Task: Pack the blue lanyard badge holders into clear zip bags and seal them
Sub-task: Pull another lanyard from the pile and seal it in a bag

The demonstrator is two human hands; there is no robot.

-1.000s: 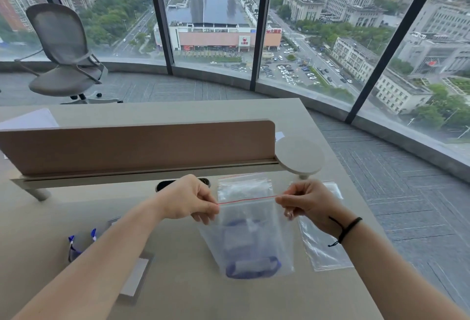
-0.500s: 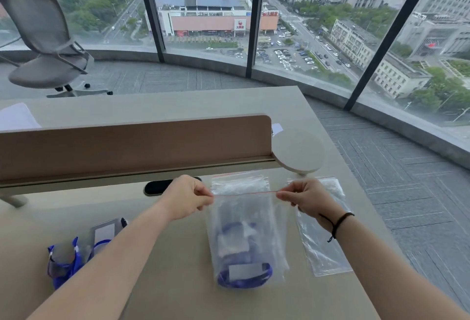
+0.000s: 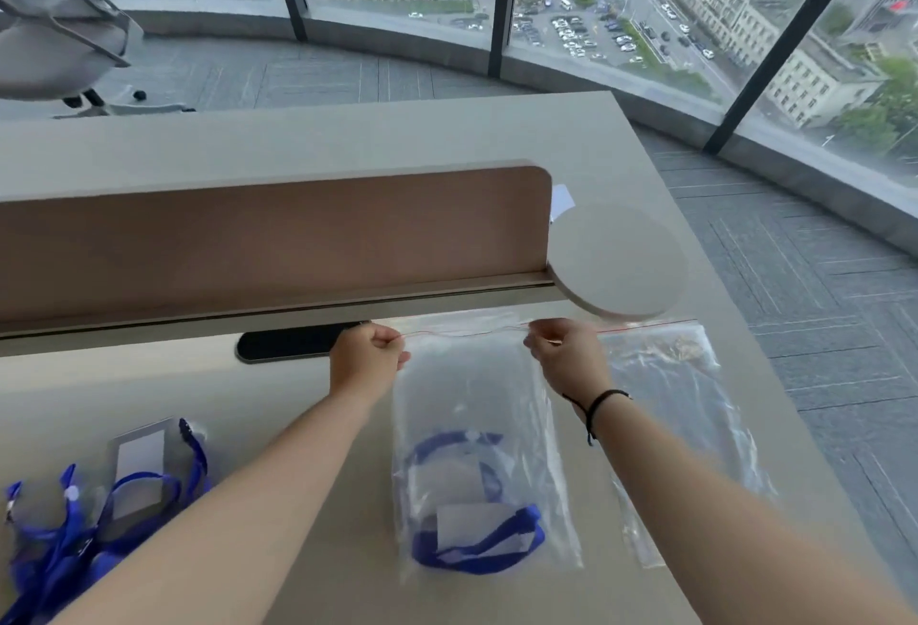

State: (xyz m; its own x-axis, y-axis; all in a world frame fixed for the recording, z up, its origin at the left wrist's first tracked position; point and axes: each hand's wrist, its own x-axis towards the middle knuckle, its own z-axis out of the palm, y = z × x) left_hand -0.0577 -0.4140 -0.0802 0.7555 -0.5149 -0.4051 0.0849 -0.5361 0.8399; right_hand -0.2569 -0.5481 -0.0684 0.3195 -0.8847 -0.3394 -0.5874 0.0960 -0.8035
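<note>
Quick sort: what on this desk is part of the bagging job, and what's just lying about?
In the job:
- clear zip bag with a blue lanyard badge holder inside
- left hand and right hand, pinching its zip strip
- loose pile of blue lanyard badge holders
- spare clear zip bag

Lying about:
- tan desk divider panel
- round grey disc
- grey office chair

Zip bag (image 3: 477, 406): clear, glossy, crinkled plastic film, red seal line. Lanyard badge holder (image 3: 477, 525) inside: blue woven cloth strap, clear plastic sleeve, white paper insert. Worktop (image 3: 323, 550): smooth matt beige laminate. Divider panel (image 3: 268, 237): matt tan, felt-like.
</note>
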